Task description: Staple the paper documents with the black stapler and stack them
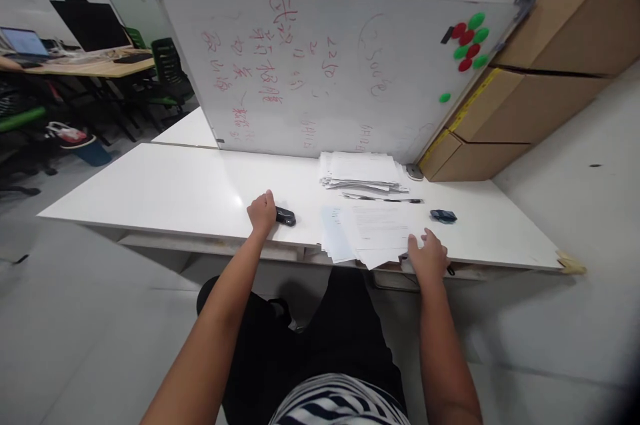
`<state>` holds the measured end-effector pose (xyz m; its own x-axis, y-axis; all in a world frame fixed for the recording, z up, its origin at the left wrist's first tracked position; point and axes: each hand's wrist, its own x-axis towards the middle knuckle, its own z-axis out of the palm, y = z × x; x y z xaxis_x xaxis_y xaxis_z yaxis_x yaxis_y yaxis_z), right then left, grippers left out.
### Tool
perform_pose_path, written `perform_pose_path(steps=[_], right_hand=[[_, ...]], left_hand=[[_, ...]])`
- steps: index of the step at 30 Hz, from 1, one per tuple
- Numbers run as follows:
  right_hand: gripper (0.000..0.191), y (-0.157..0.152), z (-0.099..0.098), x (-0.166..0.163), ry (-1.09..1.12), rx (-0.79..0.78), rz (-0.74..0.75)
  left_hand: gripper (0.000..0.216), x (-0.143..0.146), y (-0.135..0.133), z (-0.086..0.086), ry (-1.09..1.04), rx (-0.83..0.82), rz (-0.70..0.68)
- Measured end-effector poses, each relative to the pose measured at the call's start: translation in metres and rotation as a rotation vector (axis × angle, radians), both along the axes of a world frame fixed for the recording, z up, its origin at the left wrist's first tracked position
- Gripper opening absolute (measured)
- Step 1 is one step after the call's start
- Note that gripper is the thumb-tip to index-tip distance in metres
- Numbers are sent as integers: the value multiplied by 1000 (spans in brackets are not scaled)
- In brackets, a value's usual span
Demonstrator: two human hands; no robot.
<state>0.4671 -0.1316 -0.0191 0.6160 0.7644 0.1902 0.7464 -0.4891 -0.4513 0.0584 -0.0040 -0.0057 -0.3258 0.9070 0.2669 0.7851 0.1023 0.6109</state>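
Note:
My left hand [263, 213] is closed around one end of a black stapler [286, 216], which lies on the white table. Its free end sticks out to the right of my fingers. My right hand [430, 255] is at the table's front edge with thumb and fingers apart. The thumb is at the right edge of some loose printed sheets [383, 228]; whether it touches them is unclear. Bluish-white sheets [337, 235] lie at their left, partly overlapped. A small dark object [443, 215] rests beyond my right hand.
A thick paper stack [360, 168] sits behind the sheets, with a dark pen-like item [385, 199] between. A whiteboard [300, 65] with writing and magnets stands along the back of the table [165, 191]. Cardboard boxes [540, 101] are piled at the right by the wall.

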Motion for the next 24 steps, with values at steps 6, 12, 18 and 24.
perform_pose_path(steps=[6,12,18,24], right_hand=[[52,-24,-6,-48,15,98,89],[53,-15,-10,-51,89,201,161],[55,-2,-22,-55,-22,90,274],[48,-13,-32,-54,-67,87,324]], left_hand=[[54,1,1,-1,0,33,-2],[53,1,1,-2,7,31,-3],[53,0,3,-3,6,24,3],[51,0,4,-3,3,27,7]])
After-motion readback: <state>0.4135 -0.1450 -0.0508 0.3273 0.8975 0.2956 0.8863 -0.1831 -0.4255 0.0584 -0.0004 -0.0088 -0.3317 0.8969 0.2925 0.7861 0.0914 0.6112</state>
